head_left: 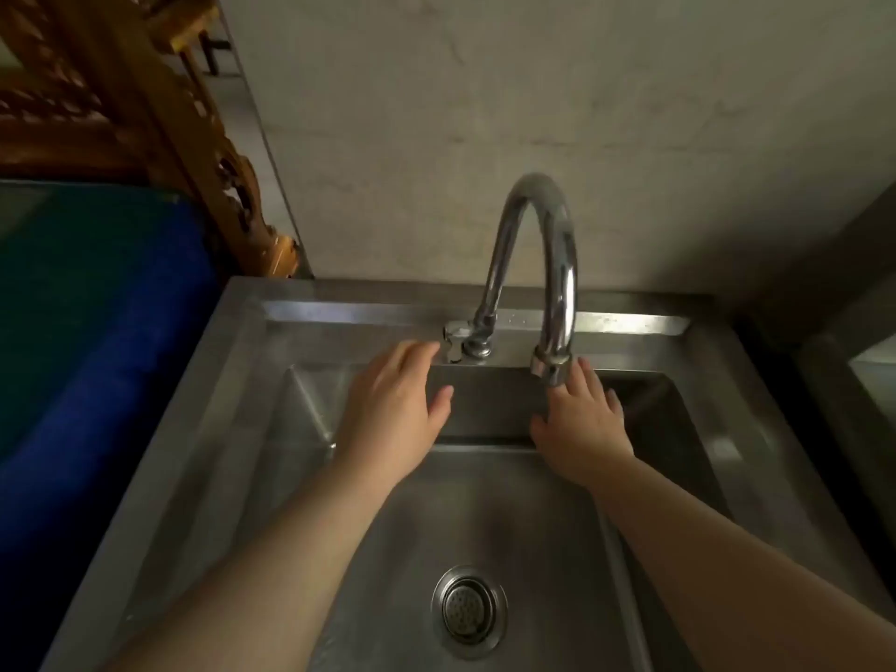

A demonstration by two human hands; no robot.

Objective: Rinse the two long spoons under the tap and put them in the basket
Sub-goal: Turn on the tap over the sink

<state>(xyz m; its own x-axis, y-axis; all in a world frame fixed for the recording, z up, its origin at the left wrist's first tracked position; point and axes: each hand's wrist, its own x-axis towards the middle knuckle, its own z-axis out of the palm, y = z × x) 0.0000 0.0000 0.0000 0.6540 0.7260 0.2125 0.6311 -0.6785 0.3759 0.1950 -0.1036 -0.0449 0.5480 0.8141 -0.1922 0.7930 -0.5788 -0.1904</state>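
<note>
A chrome gooseneck tap (543,264) arches over a steel sink (232,429). No water runs from its spout. My left hand (397,405) is open, palm down, with its fingertips close to the small tap lever (456,332) at the tap's base. My right hand (582,424) is open too, fingers spread, just under and beside the spout end. Neither hand holds anything. No long spoons and no basket are in view.
The sink's round strainer drain (469,609) lies near the front. A blue and green surface (87,332) lies left of the sink. Carved wooden furniture (145,104) stands at the back left. A plain wall rises behind the tap. A dark counter edge runs at the right.
</note>
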